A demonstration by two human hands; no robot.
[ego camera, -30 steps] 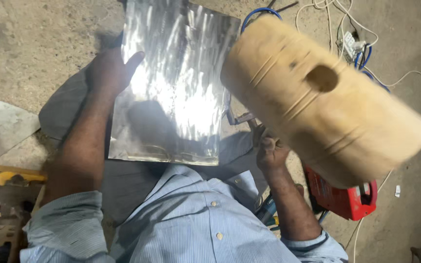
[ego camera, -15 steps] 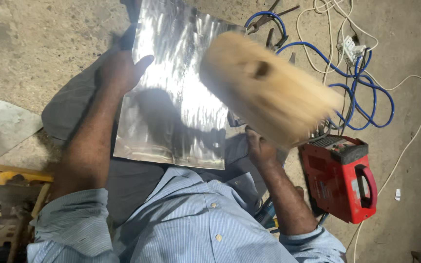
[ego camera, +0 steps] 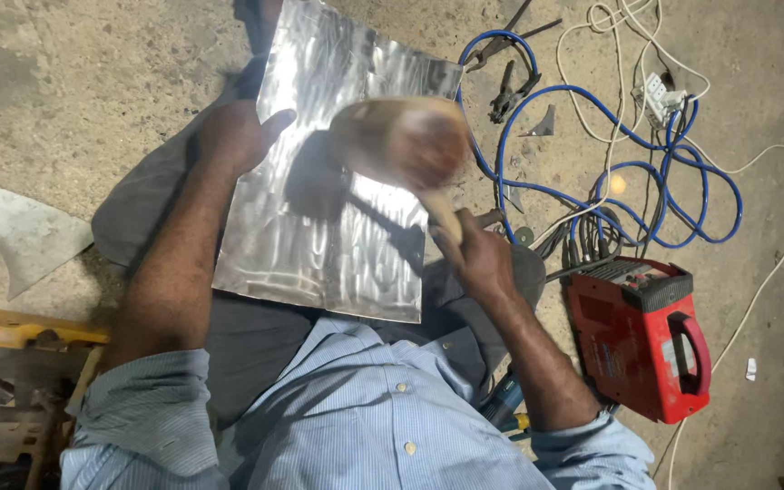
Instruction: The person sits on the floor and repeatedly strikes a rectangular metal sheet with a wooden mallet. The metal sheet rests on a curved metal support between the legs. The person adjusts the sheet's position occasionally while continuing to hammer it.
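A shiny metal sheet (ego camera: 319, 245) lies across my lap and the concrete floor. My left hand (ego camera: 238, 134) presses flat on the sheet's left edge, fingers spread. My right hand (ego camera: 475, 254) grips the handle of a wooden mallet (ego camera: 403, 143). The mallet's big rounded head is blurred with motion and hangs just above the middle of the sheet, casting a shadow on it.
A red power tool case (ego camera: 641, 336) sits at the right. Blue hose (ego camera: 610, 172) and white cables (ego camera: 682, 100) coil on the floor beyond it, with pliers (ego camera: 512, 91) nearby. A cut metal scrap (ego camera: 20, 231) lies left, above a yellow wooden frame (ego camera: 20, 331).
The mallet head has swung down from close to the camera toward the sheet. My left hand stays pressed on the sheet's left edge.
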